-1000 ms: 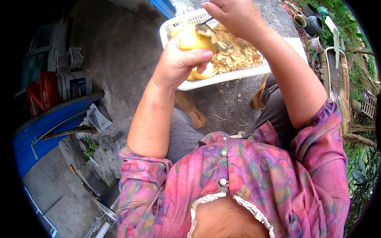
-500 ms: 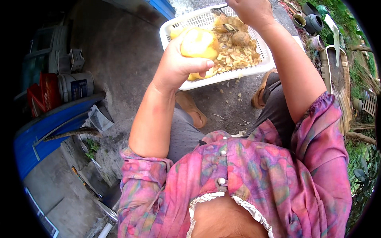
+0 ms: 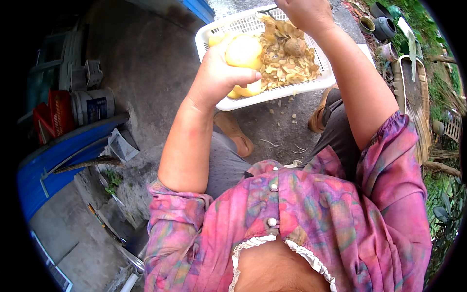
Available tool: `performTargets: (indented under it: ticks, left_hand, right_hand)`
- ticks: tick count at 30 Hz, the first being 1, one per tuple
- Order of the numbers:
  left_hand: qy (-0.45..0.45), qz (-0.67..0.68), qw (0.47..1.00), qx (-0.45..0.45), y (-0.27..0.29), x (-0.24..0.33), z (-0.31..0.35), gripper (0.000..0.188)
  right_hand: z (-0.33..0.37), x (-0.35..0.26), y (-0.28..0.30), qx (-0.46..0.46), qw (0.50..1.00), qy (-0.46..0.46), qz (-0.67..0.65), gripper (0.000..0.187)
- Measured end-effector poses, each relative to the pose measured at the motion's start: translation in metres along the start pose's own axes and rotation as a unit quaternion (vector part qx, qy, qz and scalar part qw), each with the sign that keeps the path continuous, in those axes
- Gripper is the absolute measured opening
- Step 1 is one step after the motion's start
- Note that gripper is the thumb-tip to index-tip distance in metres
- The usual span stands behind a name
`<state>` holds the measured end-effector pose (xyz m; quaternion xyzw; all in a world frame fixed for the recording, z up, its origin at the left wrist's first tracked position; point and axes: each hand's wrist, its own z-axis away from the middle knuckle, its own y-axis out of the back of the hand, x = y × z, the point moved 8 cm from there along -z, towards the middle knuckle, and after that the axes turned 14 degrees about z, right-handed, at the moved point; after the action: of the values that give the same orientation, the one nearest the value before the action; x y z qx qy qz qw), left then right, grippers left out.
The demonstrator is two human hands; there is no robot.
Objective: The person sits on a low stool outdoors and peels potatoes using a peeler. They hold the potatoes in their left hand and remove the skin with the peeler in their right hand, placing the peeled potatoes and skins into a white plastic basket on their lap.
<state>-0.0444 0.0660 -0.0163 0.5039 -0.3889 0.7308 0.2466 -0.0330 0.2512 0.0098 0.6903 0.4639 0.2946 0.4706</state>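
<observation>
My left hand (image 3: 214,78) is closed round a peeled yellow potato (image 3: 244,52), held over the left part of a white plastic basket (image 3: 279,95). My right hand (image 3: 307,13), at the top edge, grips a peeler (image 3: 266,11); only its dark head shows, to the left of the fingers, and the handle is mostly hidden. Below the held potato lies another peeled potato (image 3: 251,88), and one more pale potato (image 3: 216,39) sits behind my left hand. A heap of brown peelings (image 3: 287,70) fills the basket's right side, with an unpeeled potato (image 3: 295,47) on it.
The basket is above my feet, over a grey concrete floor (image 3: 146,97) with scraps on it. Pots (image 3: 384,29) and a long trough (image 3: 413,97) stand at the right beside plants. At the left are a white bucket (image 3: 95,105) and a red crate (image 3: 56,114).
The potato in my left hand has been turned a little and shows a smoother yellow face. The peeler and right hand have shifted slightly left. A dark-skinned strip of peel near the heap's top has moved.
</observation>
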Motion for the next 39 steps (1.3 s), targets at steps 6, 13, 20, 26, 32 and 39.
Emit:
performTargets:
  ticks: [6, 13, 20, 26, 32, 39]
  left_hand:
    - [0.032, -0.103, 0.994, 0.014, 0.004, -0.005, -0.007, 0.046]
    - [-0.024, -0.052, 0.998, -0.004, -0.005, -0.003, 0.002, 0.055]
    - [0.035, 0.059, 0.997, -0.023, 0.007, -0.01, -0.006, 0.042]
    - [-0.013, 0.176, 0.983, -0.053, -0.011, 0.003, 0.001, 0.036]
    - [0.008, 0.184, 0.983, -0.027, 0.006, -0.004, -0.002, 0.035]
    - [-0.01, 0.221, 0.974, -0.054, -0.004, -0.004, -0.002, 0.036]
  right_hand:
    - [0.017, -0.051, 0.031, 0.025, 0.99, 0.113, -0.084, 0.028]
    - [0.007, -0.026, 0.008, 0.032, 0.996, 0.071, -0.031, 0.027]
    - [0.017, -0.047, 0.03, 0.048, 0.99, 0.09, -0.095, 0.028]
    - [0.007, -0.019, 0.014, 0.08, 0.995, 0.039, -0.047, 0.03]
    - [0.011, -0.033, 0.032, 0.094, 0.988, 0.041, -0.114, 0.027]
    - [0.015, -0.042, 0.029, 0.112, 0.986, 0.092, -0.079, 0.028]
